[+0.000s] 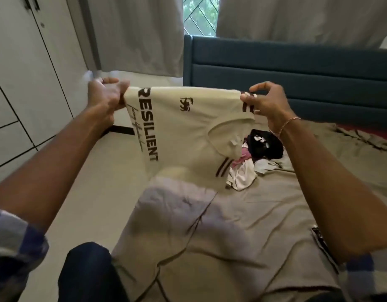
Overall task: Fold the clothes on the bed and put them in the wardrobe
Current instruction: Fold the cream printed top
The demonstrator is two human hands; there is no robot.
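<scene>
A: Where is the shirt?

B: The cream T-shirt [188,127] is held up in the air between both hands, over the near left part of the bed [275,225]. It hangs sideways, so the dark word RESILIENT runs downward, and the neck opening faces the right.

A: And the hands?

B: The left hand [105,94] has its fingers curled round a bunched edge of the cloth at the top left. The right hand [266,103] pinches the striped sleeve end between thumb and fingertips, with a thin bracelet [288,123] on its wrist. Both arms are stretched forward.

A: Does the shirt's lower end touch the bed?

B: I cannot tell, because that part is blurred.

A: What else lies on the bed?

B: A small pile of clothes [253,158] of black, pink and white pieces, loose and unfolded. It sits past the shirt and is partly hidden behind it. The grey-brown sheet around it is creased.

A: And the room?

B: A blue padded headboard [297,68] stands at the far end, with pale curtains [140,35] above it and a strip of window [200,16] between them. The white wardrobe [24,73] is on the left, doors closed, across a pale floor [105,171] from the bed
</scene>
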